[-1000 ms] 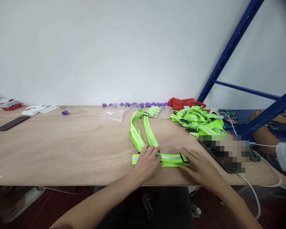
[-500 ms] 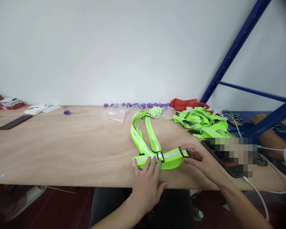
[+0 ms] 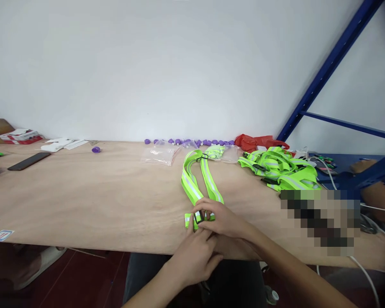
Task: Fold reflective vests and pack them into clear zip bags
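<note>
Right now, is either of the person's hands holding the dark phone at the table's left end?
No, the phone lies untouched while the left hand and right hand both hold the neon harness at the near edge.

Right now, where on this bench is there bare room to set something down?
The widest bare wood lies between the black phone at the left and the reflective harness that the left hand and right hand grip, in front of the clear bag. The right end is crowded: harness pile, white cable.
</note>
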A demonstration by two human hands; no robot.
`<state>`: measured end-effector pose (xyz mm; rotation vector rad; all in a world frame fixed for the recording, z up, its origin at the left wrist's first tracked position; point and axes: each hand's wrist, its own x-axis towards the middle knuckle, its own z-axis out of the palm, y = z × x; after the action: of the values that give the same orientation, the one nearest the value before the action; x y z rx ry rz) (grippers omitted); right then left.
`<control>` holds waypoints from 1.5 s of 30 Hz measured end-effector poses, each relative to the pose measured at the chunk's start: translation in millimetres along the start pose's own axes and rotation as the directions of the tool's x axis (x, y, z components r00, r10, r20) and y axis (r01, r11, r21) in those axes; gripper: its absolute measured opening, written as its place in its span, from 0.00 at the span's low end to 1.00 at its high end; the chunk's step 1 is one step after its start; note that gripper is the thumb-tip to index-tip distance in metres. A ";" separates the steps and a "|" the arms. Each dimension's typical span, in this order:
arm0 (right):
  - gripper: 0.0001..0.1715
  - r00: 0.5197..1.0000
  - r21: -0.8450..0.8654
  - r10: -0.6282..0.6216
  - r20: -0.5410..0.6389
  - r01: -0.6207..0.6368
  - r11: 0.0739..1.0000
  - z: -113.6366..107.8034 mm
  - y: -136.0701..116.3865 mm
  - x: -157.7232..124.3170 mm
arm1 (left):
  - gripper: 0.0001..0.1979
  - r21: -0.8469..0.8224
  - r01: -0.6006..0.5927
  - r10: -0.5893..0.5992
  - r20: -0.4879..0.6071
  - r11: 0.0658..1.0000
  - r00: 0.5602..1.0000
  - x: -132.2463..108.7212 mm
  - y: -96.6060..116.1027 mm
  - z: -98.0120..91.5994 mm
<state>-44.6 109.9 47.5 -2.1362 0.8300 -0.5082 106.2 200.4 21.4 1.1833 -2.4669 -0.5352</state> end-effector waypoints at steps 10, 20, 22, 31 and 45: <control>0.32 0.989 0.123 0.078 0.128 -0.094 0.988 -4.2 4.8 -1.9 | 0.13 -0.077 -0.010 -0.020 -0.379 0.997 0.925 -8.6 -20.5 -14.1; 0.20 0.929 -0.587 -0.154 -0.336 -0.079 0.806 16.8 30.9 -38.2 | 0.27 0.130 0.059 -0.033 -0.192 0.990 0.981 -7.4 -25.4 1.4; 0.23 0.949 -0.631 -0.123 -0.292 -0.095 0.770 17.1 31.8 -52.0 | 0.28 0.145 0.049 -0.022 -0.176 0.988 0.984 -11.8 -25.0 -2.1; 0.41 0.956 -0.790 -0.252 -0.151 0.037 0.612 49.0 18.3 -106.2 | 0.27 0.226 -0.071 0.079 -0.028 0.972 0.996 -48.4 -10.7 -16.9; 0.23 0.961 -0.578 -0.180 -0.208 0.028 0.815 34.0 14.0 -112.8 | 0.17 0.126 -0.240 0.248 -0.051 0.962 0.967 -26.3 -27.5 -33.3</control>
<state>-110.0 199.9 6.1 -2.7223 1.1208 -0.6630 155.3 199.2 33.2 0.9018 -2.5678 -0.2787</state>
